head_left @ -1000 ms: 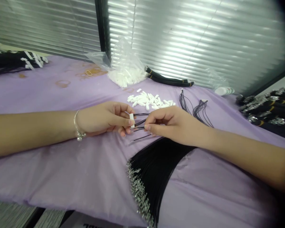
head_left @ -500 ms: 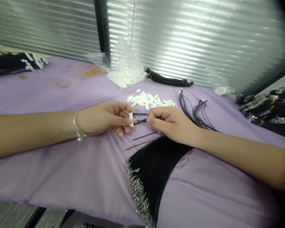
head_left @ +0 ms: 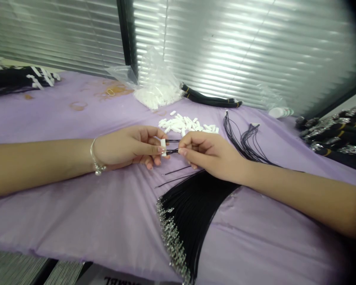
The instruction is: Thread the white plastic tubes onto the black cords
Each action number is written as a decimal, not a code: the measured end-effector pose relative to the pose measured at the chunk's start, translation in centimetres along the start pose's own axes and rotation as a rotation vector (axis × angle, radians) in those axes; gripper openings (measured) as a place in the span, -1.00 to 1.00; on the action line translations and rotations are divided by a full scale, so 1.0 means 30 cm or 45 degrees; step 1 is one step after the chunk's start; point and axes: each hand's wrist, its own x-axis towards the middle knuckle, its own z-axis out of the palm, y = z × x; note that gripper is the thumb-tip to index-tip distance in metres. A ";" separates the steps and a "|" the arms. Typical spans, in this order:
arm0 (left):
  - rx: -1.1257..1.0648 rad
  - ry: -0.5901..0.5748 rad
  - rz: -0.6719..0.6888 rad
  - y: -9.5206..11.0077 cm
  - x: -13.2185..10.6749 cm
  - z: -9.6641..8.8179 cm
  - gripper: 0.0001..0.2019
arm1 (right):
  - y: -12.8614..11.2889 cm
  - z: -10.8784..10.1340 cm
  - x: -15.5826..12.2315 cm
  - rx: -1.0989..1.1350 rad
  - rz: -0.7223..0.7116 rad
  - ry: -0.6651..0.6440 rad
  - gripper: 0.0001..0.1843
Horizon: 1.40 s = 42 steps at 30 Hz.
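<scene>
The left hand [head_left: 127,150] is closed in a pinch on a white connector [head_left: 163,147] at frame centre, steadying it toward the black wires [head_left: 173,151] gripped by the right hand [head_left: 210,152], with spare connectors [head_left: 184,126] just behind and a wire bundle [head_left: 192,209] fanned below, both within easy reach.

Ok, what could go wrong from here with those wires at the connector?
A wire could seat badly: the right hand pinches several thin black wires right at the small white connector held by the left hand. Their loose tails could also tangle with the fanned wire bundle just below.
</scene>
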 end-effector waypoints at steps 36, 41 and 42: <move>0.013 0.013 0.058 -0.007 -0.003 0.007 -0.90 | -0.024 -0.018 0.004 -0.602 -0.115 0.031 -0.87; 0.030 0.001 0.062 -0.006 -0.004 0.005 -0.90 | -0.023 -0.016 0.001 -0.616 -0.091 0.013 -0.84; 0.039 0.000 0.067 -0.007 -0.003 0.004 -0.89 | -0.023 -0.015 0.000 -0.613 -0.089 0.007 -0.82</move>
